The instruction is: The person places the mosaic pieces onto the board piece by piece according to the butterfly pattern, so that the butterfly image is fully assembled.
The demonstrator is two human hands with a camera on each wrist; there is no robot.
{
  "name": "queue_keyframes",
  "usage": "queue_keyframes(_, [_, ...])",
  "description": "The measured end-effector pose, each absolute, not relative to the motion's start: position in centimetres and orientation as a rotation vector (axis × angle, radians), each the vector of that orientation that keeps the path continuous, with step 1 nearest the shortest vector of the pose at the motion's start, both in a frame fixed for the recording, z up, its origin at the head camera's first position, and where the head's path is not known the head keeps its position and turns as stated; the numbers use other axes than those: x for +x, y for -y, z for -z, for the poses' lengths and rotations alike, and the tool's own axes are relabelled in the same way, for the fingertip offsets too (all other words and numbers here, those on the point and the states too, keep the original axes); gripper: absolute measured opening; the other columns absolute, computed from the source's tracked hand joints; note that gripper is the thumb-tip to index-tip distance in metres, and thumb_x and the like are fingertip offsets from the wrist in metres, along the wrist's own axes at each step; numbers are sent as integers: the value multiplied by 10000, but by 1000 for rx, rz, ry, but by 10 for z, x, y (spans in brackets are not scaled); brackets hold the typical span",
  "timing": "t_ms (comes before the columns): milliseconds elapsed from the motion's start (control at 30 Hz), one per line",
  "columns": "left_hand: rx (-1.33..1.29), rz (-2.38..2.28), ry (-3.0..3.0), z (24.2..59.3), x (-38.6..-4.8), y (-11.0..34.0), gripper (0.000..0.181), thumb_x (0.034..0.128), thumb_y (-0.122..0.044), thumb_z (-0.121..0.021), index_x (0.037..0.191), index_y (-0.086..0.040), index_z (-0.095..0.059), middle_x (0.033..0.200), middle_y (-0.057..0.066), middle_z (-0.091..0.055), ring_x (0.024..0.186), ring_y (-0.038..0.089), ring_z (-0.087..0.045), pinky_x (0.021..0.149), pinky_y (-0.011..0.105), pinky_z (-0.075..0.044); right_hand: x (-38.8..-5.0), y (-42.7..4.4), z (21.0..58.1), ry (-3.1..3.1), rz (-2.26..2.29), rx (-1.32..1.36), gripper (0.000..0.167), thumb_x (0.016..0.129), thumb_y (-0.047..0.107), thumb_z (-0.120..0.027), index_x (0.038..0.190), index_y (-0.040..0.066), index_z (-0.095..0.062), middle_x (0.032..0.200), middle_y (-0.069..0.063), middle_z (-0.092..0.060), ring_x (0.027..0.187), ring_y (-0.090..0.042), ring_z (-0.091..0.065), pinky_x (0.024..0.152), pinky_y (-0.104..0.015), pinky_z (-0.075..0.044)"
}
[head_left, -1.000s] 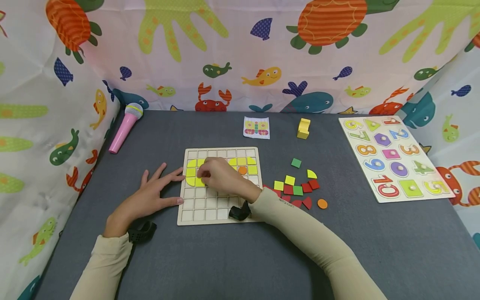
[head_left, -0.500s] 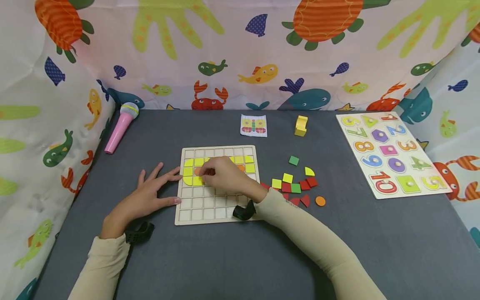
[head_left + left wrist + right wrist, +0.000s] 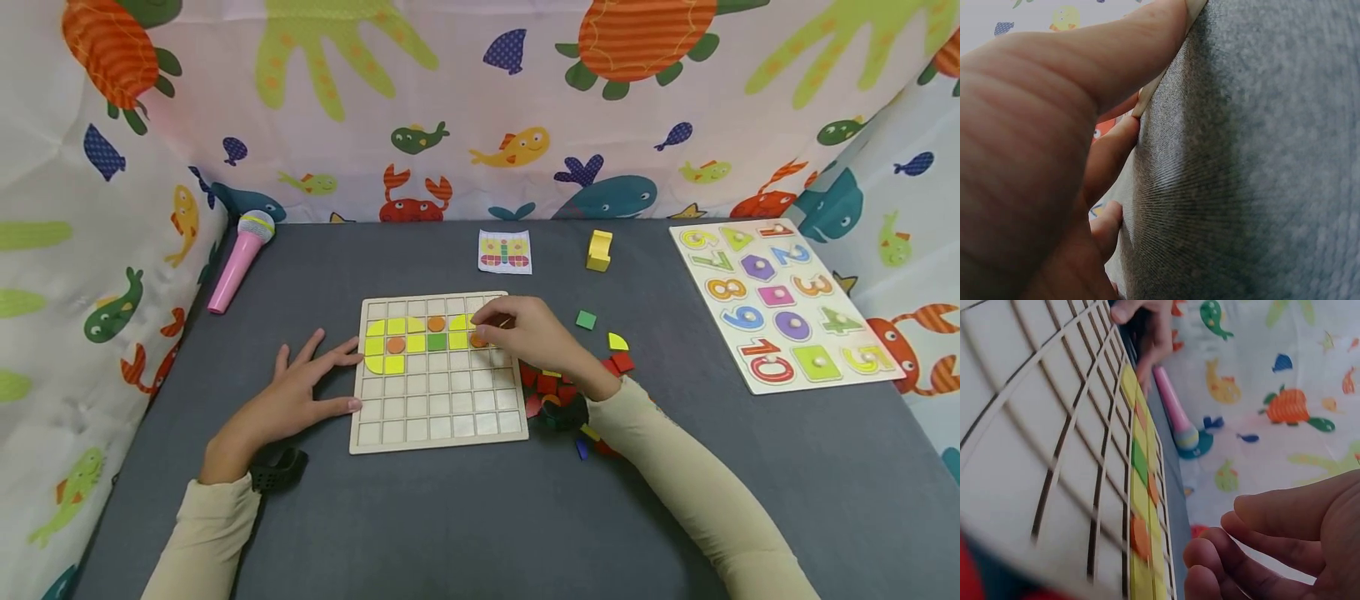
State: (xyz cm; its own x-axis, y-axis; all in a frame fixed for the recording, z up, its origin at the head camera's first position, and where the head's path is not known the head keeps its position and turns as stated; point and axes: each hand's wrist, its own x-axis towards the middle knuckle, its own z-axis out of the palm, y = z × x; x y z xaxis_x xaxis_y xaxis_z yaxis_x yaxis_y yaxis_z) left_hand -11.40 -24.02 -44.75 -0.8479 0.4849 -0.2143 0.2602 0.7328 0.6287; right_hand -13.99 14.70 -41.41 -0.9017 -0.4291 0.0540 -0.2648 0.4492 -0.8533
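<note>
A pale wooden grid board (image 3: 451, 406) lies on the grey table with yellow squares and curved pieces, orange circles and a green square (image 3: 437, 342) in its upper rows. My left hand (image 3: 292, 400) rests at the board's left edge, fingers spread; the left wrist view shows its thumb (image 3: 1141, 44) against that edge. Over the upper right of the board is my right hand (image 3: 534, 332), next to an orange circle (image 3: 477, 340) that it partly covers. In the right wrist view, the fingers of this hand (image 3: 1285, 544) are loosely bent and no piece shows between them.
Red, yellow and other loose pieces (image 3: 547, 384) lie right of the board, partly under my right wrist. Behind stand a patterned card (image 3: 505, 252) and a yellow block (image 3: 598, 251). A pink microphone (image 3: 236, 267) is at left, a number puzzle (image 3: 780, 297) at right.
My right hand has moved right, from the board's middle to its upper right, uncovering a green square and an orange circle in the upper rows. My left hand stays at the board's edge.
</note>
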Motion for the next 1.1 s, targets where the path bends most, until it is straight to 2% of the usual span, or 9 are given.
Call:
queue_keyframes(233, [579,-860,-2575,448,-114,239,827,954,-508,-803,1625,-148,-482,1755,81,-280,1625,442,63,1177,698,211,-132,-189,408,-2562,1471,-510,233,1049,138,-701,1226,1,-764,1134,-85,-753,985,-268,-681,862,-386,-569])
queue_keyframes(367, [582,-866,-2565,448,-113,240,836,957,-519,-793,1634,-151,-468,1754,79,-283,1624,442,69,1178,695,212,-126,-211,405,-2616,1437,-458,251,1060,150,-694,1252,0,-752,1177,-94,-744,1043,-269,-676,897,-392,-558])
queue_keyframes(533, [576,-865,-2559,448,-112,240,840,957,-519,-793,1634,-147,-464,1754,90,-280,1622,447,77,1173,701,215,-120,-238,404,-2686,1362,-400,256,1069,157,-685,1265,4,-747,1193,-103,-744,1076,-264,-669,877,-378,-553])
queue_keyframes(800, [590,-869,-2561,446,-113,239,840,962,-491,-798,1635,-123,-455,1746,127,-289,1617,469,69,1167,720,207,-104,-266,407,-2730,1218,-413,260,1041,124,-720,1271,6,-744,1181,-99,-740,1030,-252,-668,874,-319,-550])
queue_keyframes(1100, [579,-858,-2562,447,-113,240,853,959,-513,-794,1640,-134,-448,1747,108,-291,1619,461,72,1166,716,213,-98,-266,421,-2833,1069,-604,220,984,46,-764,1198,-5,-763,1064,-79,-734,900,-209,-654,784,-408,-565])
